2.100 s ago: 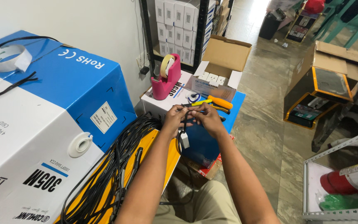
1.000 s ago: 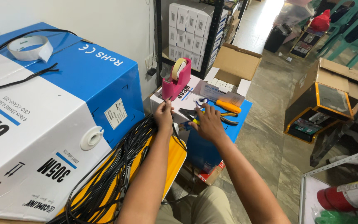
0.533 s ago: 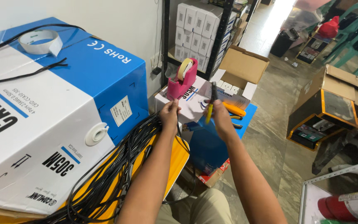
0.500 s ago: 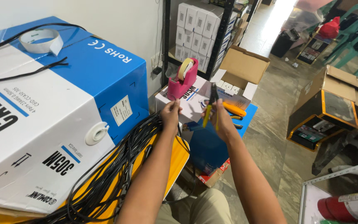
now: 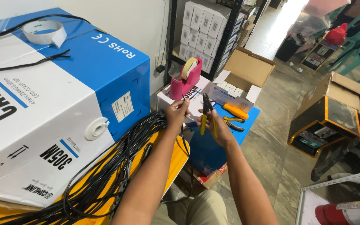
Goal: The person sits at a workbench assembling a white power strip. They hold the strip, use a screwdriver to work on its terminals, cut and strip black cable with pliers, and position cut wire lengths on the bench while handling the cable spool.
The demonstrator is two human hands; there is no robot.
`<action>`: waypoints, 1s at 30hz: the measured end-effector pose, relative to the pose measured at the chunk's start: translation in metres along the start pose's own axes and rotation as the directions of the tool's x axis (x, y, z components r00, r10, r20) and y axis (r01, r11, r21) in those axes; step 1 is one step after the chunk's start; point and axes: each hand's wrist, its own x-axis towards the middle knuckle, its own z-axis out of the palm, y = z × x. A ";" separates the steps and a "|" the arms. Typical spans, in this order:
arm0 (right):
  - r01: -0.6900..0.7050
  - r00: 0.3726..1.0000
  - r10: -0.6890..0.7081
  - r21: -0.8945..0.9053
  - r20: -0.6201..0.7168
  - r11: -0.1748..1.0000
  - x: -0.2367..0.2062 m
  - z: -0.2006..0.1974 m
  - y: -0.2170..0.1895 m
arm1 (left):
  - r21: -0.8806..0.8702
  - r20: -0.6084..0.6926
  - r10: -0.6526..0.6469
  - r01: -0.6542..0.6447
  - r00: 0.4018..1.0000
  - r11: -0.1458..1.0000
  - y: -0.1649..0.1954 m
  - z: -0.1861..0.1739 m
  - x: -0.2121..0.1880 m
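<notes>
Yellow-handled pliers (image 5: 207, 116) now being held upright in the right hand (image 5: 215, 127), having been lifted off the blue box top where they were lying two seconds ago. Gripping the handles with clenched fingers, dark jaws pointing up, apparently slightly parted, though too small to be sure. Left hand (image 5: 176, 114) now raised as well, pinching the end of a thin black cable (image 5: 183, 139) between thumb and fingertips, just left of the plier jaws and close to them without touching. Cable hanging down from the pinch, looping below the forearms toward the lap.

Lying behind the hands on the blue box top (image 5: 246, 121): an orange-handled tool (image 5: 235, 111) and a second yellow-and-black pair of pliers (image 5: 234, 124), both untouched. Standing further back, a pink tape dispenser (image 5: 185, 79) carrying a roll of beige tape, resting on a white carton (image 5: 196, 98).

Sprawling to the left, a thick bundle of black cables (image 5: 117, 162) over a yellow surface (image 5: 176, 162), beside the large blue-and-white cable box (image 5: 55, 108). Sitting on top of that box, a roll of white tape (image 5: 43, 32) and a loose black cable. Open cardboard box (image 5: 246, 68) behind, holding small white cartons.
</notes>
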 end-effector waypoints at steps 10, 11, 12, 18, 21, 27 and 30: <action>-0.016 0.999 0.012 -0.145 -0.032 0.989 -0.005 0.012 -0.003 | -0.139 0.105 0.005 0.010 0.994 0.990 0.004 0.006 -0.001; -0.020 0.999 0.014 -0.150 -0.038 0.989 -0.005 0.013 -0.002 | -0.136 0.112 0.007 0.008 0.994 0.991 0.005 0.007 -0.001; -0.024 0.999 0.017 -0.154 -0.044 0.988 -0.005 0.013 -0.002 | -0.133 0.118 0.009 0.007 0.993 0.991 0.005 0.008 -0.002; 0.047 0.999 -0.044 -0.169 0.024 0.984 -0.008 0.018 -0.005 | -0.104 0.131 -0.003 0.016 0.991 0.994 0.013 0.011 -0.004; 0.062 0.998 -0.060 -0.216 0.012 0.974 -0.009 0.022 -0.006 | -0.081 0.126 0.000 0.011 0.992 0.997 0.016 0.011 -0.005; 0.052 0.992 -0.105 -0.521 -0.073 0.852 -0.007 0.028 -0.004 | -0.023 0.081 0.011 -0.009 0.997 1.000 0.018 0.014 -0.005; 0.079 0.993 -0.112 -0.445 -0.048 0.892 -0.008 0.027 -0.003 | 0.003 0.098 0.005 -0.006 0.995 1.000 0.019 0.013 -0.004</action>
